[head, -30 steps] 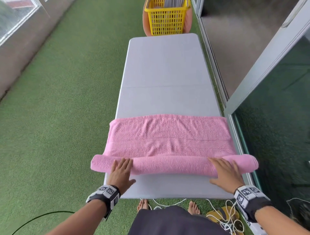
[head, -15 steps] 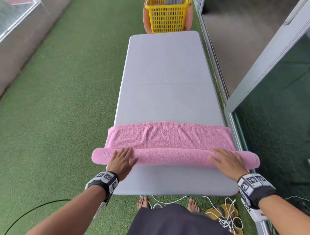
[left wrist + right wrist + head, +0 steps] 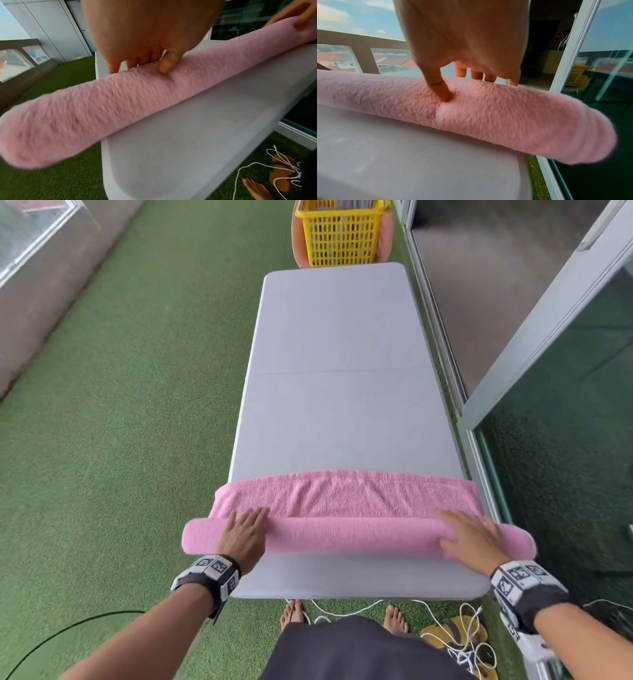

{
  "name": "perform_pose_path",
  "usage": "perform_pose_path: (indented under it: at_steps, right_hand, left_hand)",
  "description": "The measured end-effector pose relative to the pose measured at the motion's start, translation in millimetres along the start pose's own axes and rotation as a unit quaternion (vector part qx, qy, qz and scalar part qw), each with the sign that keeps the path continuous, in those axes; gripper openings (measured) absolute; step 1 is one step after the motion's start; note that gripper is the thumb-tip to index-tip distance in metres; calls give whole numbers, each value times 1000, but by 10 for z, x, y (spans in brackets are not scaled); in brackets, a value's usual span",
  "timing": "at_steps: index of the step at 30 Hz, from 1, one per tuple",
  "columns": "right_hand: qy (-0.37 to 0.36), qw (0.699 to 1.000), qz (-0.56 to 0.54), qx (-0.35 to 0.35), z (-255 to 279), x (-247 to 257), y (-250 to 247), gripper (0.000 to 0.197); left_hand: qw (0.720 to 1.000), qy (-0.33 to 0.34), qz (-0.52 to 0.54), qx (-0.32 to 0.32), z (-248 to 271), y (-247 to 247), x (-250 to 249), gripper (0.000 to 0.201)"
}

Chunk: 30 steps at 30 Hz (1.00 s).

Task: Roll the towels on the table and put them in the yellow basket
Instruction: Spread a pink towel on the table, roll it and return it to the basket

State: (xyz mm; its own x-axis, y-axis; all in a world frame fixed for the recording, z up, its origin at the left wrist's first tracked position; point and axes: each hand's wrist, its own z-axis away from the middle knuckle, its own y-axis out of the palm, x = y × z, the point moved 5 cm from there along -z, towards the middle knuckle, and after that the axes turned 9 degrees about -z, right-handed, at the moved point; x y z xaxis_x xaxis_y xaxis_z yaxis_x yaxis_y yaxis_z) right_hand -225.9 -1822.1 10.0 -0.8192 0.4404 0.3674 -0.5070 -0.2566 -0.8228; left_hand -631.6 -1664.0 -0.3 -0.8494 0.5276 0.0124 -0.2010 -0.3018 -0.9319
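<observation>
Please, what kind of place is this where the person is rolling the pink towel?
Most likely a high balcony or terrace of a home. Artificial grass covers the floor, a glass railing looks out over rooftops, and a sliding glass door runs beside the folding table.

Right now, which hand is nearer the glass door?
Right. The right hand presses the towel roll at the end beside the glass door; the left hand presses the opposite end.

Towel [image 3: 346, 498] fuzzy terry cloth; table [image 3: 335, 344] smooth matt; basket [image 3: 339, 237] plastic lattice.
</observation>
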Motion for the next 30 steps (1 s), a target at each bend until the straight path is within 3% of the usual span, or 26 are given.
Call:
perform_pose_path:
  at_steps: [2, 5, 7, 11, 14, 19, 21, 24, 27, 30]
  right_hand:
    - [0, 999, -20, -34, -78, -8, -108, 56]
    - [17, 1000, 1, 14, -69, -4, 2, 72]
    - [16, 998, 54, 23, 20, 8, 145, 83]
    - [8, 995, 99, -11, 122, 11, 215, 67]
    - [18, 997, 78, 7, -48, -9, 113, 57]
    - [19, 997, 41, -64, -397, 96, -296, 50]
    - [20, 998, 21, -48, -491, 100, -347, 59]
    - [4, 998, 64, 6, -551, 97, -285, 73]
    - [1, 995, 104, -11, -619, 115, -351, 60]
    - [1, 994, 106, -6, -799, 152, -455, 48]
  left_hand:
    - [999, -22, 27, -6, -53, -20, 40, 77]
    - [999, 6, -15, 29, -27, 129, 23, 79]
    - [999, 25, -33, 18, 54, 209, -4, 83]
    - [999, 24, -2, -36, 86, 203, -35, 45]
    - [1000, 13, -18, -17, -67, 63, -1, 39]
    - [998, -43, 37, -34, -374, -152, 109, 74]
    - [999, -19, 19, -24, -444, -139, 130, 81]
    - [999, 25, -37, -24, -493, -117, 123, 74]
    - [998, 18, -36, -45, -606, -194, 152, 53]
    - [999, 14, -33, -24, -823, -351, 186, 47]
